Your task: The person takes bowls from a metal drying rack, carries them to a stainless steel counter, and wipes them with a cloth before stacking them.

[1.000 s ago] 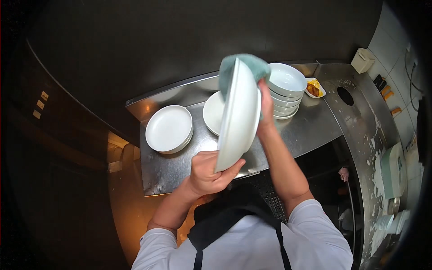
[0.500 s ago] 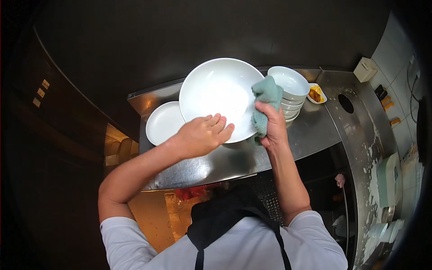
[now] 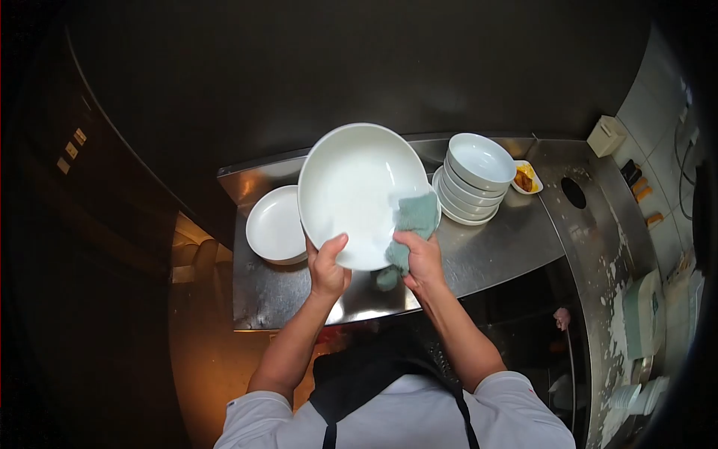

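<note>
A large white bowl [image 3: 359, 187] is held tilted above the metal counter, its inside facing me. My left hand [image 3: 327, 268] grips the lower left rim, thumb inside the bowl. At the lower right rim, my right hand [image 3: 422, 262] holds a green cloth [image 3: 417, 215] against the bowl, thumb over the cloth; part of the cloth hangs below the rim. Another white bowl [image 3: 277, 224] sits on the counter to the left. Several white bowls [image 3: 482, 161] stand stacked on the right.
A small white dish [image 3: 526, 178] with yellow-brown food is right of the stack. The metal counter [image 3: 479, 262] adjoins a wet, foamy surface with a round hole [image 3: 574, 193]. Farther right are a white box [image 3: 606, 136], a green-and-white container [image 3: 644, 318] and stacked dishes [image 3: 639, 396].
My left hand has moved from across the bowl's front to gripping its lower left rim. The bowl is lower and tilted more toward me. My right hand and the cloth have moved down and left.
</note>
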### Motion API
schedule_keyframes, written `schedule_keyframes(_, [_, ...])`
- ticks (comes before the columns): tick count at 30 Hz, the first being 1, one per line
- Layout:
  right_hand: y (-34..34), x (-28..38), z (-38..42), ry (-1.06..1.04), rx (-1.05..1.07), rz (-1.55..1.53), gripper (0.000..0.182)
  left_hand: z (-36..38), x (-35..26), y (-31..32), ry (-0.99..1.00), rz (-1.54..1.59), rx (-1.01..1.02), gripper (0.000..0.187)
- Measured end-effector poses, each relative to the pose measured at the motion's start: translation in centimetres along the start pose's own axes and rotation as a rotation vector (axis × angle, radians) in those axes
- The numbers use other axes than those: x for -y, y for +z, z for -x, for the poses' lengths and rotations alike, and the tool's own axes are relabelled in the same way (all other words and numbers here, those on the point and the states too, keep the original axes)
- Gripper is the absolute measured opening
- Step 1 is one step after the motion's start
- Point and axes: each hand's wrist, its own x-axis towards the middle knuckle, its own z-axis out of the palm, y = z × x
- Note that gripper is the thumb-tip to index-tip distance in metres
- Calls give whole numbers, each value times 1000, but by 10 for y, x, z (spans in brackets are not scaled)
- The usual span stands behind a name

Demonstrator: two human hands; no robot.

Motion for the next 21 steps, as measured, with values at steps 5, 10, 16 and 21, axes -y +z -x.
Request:
schedule_keyframes(5, [-27, 30, -27, -190, 249, 554, 48, 25, -24, -43, -54, -73, 180, 88])
schedule_keyframes(10, [10, 86, -53, -680, 448, 1127, 53, 29, -36, -61, -355, -113, 225, 78])
schedule_keyframes(16, [25, 73, -1, -862, 1083, 1246, 69, 48, -23, -62, -463, 92, 102, 56])
schedule_keyframes(21, [18, 6, 1, -917, 1137, 1765, 84, 41, -11, -60, -249, 24, 224, 57])
